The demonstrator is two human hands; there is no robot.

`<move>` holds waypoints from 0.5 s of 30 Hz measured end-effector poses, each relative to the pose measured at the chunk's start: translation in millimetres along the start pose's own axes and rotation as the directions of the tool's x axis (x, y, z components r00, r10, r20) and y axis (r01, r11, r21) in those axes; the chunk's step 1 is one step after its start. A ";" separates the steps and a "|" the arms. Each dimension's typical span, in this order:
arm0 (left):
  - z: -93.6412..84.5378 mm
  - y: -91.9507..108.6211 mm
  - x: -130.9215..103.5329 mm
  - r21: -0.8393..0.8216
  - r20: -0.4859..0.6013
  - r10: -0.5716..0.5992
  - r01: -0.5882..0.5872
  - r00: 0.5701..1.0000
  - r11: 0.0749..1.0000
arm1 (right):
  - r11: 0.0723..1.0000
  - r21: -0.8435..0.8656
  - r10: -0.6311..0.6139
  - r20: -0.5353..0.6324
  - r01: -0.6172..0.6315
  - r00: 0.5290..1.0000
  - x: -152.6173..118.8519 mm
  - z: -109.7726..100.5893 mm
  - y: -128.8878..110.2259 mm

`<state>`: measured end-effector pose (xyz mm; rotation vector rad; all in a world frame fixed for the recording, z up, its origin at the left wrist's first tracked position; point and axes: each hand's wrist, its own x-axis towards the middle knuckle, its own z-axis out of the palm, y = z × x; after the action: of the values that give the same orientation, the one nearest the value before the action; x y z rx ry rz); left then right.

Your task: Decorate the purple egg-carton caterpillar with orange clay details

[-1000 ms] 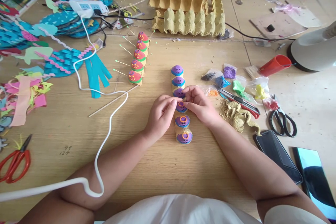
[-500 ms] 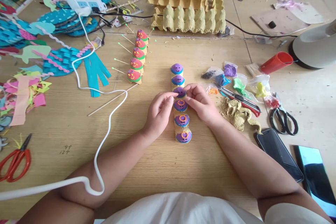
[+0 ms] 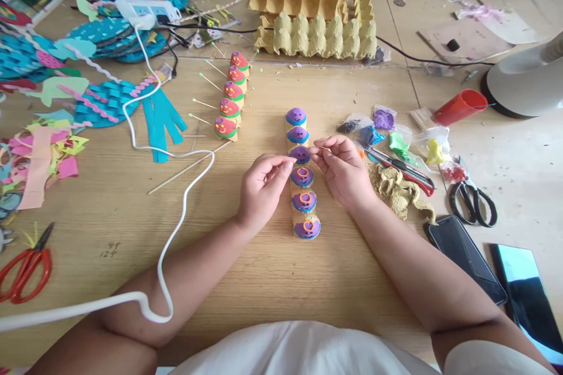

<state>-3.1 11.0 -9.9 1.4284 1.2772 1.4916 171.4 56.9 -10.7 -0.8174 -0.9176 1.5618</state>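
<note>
A row of egg-carton cups (image 3: 295, 164) lies on the table in front of me, each capped with purple and blue clay and a small face. The three nearest cups carry orange clay rings (image 3: 305, 198). Just left of the third cup from the far end, my left hand (image 3: 265, 187) has thumb and forefinger pinched together; what they hold, if anything, is too small to name. On the other side my right hand (image 3: 345, 171) pinches a thin strip of orange clay (image 3: 324, 149) beside that same cup.
Left stands a second row of red and green cups (image 3: 229, 108) with pins. A white cable (image 3: 185, 199) winds across the left side. Clay bags (image 3: 399, 145), a utility knife (image 3: 402, 165), black-handled scissors (image 3: 473, 202) and a phone (image 3: 461, 255) lie right. Egg cartons (image 3: 325, 35) are behind.
My right hand has drawn slightly right and up, away from the third cup, with its fingers more curled. My left hand has shifted slightly left. The orange strip now shows in the right fingers.
</note>
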 end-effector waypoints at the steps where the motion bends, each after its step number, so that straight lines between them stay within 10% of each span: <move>1: 0.0 0.3 0.1 0.003 0.003 -0.005 0.005 1.000 1.000 | 1.000 0.003 -0.005 0.002 0.005 1.000 -0.4 0.2 -0.9; 15: -4.7 6.2 -3.5 0.225 0.159 0.216 -0.248 0.963 0.942 | 0.883 -0.389 -0.153 0.291 0.263 0.945 -24.0 14.6 -10.9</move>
<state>-6.3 5.2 -4.6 1.8634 1.2772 1.3960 167.5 32.5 6.5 -0.7937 -1.5202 1.3086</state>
